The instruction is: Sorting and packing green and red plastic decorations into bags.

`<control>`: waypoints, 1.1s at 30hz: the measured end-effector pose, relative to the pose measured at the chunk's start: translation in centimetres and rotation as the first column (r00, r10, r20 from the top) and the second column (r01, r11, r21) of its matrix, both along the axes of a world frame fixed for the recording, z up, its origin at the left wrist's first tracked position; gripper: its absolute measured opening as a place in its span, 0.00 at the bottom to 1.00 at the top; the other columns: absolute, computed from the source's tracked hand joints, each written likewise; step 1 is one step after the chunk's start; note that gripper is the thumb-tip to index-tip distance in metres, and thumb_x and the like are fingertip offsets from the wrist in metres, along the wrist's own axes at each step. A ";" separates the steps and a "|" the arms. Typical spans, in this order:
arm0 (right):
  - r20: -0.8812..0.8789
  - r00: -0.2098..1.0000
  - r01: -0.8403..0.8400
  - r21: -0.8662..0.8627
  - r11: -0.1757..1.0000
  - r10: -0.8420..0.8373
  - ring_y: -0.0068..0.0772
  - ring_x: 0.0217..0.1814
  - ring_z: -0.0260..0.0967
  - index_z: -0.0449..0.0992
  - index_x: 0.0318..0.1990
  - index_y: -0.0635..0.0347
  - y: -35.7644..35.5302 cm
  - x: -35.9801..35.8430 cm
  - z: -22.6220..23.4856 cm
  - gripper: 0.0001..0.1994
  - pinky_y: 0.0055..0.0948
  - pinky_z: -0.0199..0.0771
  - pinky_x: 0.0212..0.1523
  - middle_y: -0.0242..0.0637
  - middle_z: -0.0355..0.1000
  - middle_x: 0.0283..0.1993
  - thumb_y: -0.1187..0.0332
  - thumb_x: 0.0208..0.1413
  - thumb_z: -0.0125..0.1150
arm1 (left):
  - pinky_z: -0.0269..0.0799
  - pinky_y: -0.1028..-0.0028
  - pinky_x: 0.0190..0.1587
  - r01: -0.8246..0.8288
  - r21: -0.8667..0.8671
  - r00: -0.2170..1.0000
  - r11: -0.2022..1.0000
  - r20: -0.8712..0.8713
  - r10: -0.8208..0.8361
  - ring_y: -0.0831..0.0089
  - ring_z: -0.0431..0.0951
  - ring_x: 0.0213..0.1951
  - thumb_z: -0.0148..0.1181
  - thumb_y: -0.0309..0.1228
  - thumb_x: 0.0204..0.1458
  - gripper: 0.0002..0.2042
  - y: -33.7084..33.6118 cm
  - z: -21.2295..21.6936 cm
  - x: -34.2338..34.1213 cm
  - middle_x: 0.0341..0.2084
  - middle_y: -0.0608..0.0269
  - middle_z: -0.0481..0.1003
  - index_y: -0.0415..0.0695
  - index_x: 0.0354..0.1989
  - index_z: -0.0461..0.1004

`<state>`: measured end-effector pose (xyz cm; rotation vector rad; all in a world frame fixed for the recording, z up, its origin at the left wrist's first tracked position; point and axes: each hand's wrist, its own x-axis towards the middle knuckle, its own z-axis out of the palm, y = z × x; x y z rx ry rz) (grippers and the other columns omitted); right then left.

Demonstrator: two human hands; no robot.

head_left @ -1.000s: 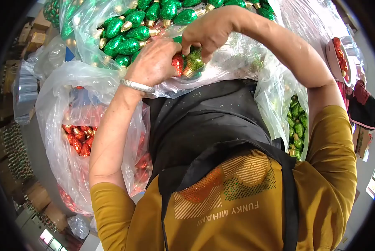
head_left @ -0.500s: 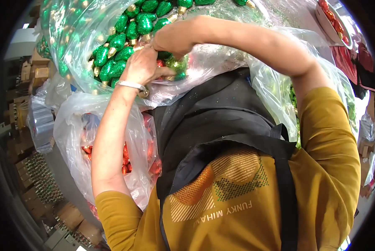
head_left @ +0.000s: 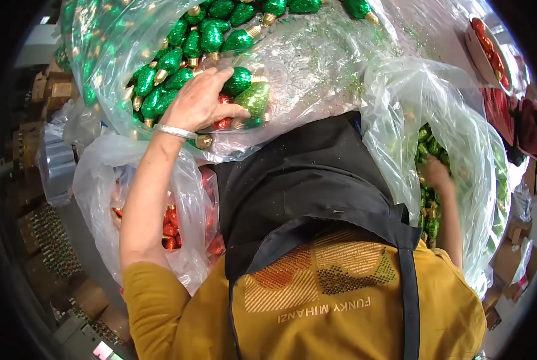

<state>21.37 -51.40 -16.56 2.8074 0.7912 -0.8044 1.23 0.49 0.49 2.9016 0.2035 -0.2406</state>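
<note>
The left hand (head_left: pixel 199 102) clamps its fingers (head_left: pixel 220 78) over a glittery green bulb-shaped ornament (head_left: pixel 253 99), while the right hand (head_left: pixel 437 174) sits among green ornaments in a clear plastic bag (head_left: pixel 400 108), its fingers hidden.

The left hand (head_left: pixel 199 102) is raised ahead of the chest, palm down, fingers curled and thumb stretched to the right; its bare forearm runs down to a mustard sleeve at the elbow, a silver bangle at the wrist. The right hand (head_left: pixel 437 174) is lowered at the right side, fingers bent and partly hidden, its forearm angling back toward the shoulder.
</note>
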 end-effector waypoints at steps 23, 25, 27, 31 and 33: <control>0.279 0.812 -0.517 0.750 0.412 0.512 0.49 0.33 0.69 0.69 0.39 0.67 30.2 0.2 14.2 0.14 0.39 0.68 0.34 0.47 0.70 0.37 0.65 0.51 0.58 | 0.68 0.58 0.47 -0.940 0.018 0.342 0.342 0.002 0.940 0.45 0.72 0.45 0.62 0.36 0.45 0.25 0.4 -22.9 -44.5 0.41 0.38 0.72 0.38 0.51 0.67; 0.409 0.664 -0.695 0.646 0.316 0.626 0.54 0.40 0.70 0.62 0.55 0.59 40.0 1.0 12.5 0.22 0.45 0.71 0.40 0.46 0.67 0.49 0.68 0.51 0.55 | 0.68 0.57 0.47 -0.956 0.133 0.279 0.261 0.142 0.950 0.45 0.72 0.44 0.65 0.36 0.43 0.28 -0.3 -24.9 -41.3 0.42 0.39 0.71 0.39 0.53 0.66; 0.548 0.477 -0.874 0.383 0.301 0.687 0.53 0.42 0.71 0.59 0.59 0.57 46.7 4.4 6.9 0.25 0.45 0.72 0.40 0.49 0.65 0.52 0.67 0.52 0.55 | 0.69 0.57 0.47 -0.939 0.048 0.343 0.342 0.030 0.939 0.44 0.72 0.43 0.68 0.33 0.39 0.30 1.0 -21.3 -37.1 0.43 0.41 0.70 0.41 0.54 0.64; 0.437 0.634 -0.762 0.218 0.609 0.637 0.52 0.42 0.71 0.62 0.57 0.60 52.0 1.9 5.3 0.27 0.46 0.72 0.43 0.53 0.65 0.53 0.59 0.52 0.58 | 0.69 0.58 0.47 -0.861 -0.021 0.508 0.509 -0.111 0.854 0.44 0.72 0.44 0.69 0.30 0.36 0.30 1.9 -17.9 -38.3 0.42 0.42 0.70 0.40 0.51 0.65; 0.418 0.646 -0.758 0.259 0.599 0.638 0.51 0.42 0.71 0.63 0.55 0.62 51.7 2.2 6.1 0.26 0.45 0.72 0.43 0.51 0.66 0.53 0.58 0.52 0.58 | 0.69 0.58 0.47 -0.898 -0.254 0.391 0.359 -0.090 0.916 0.45 0.71 0.45 0.69 0.33 0.37 0.32 2.5 -22.2 -42.8 0.43 0.41 0.70 0.41 0.53 0.64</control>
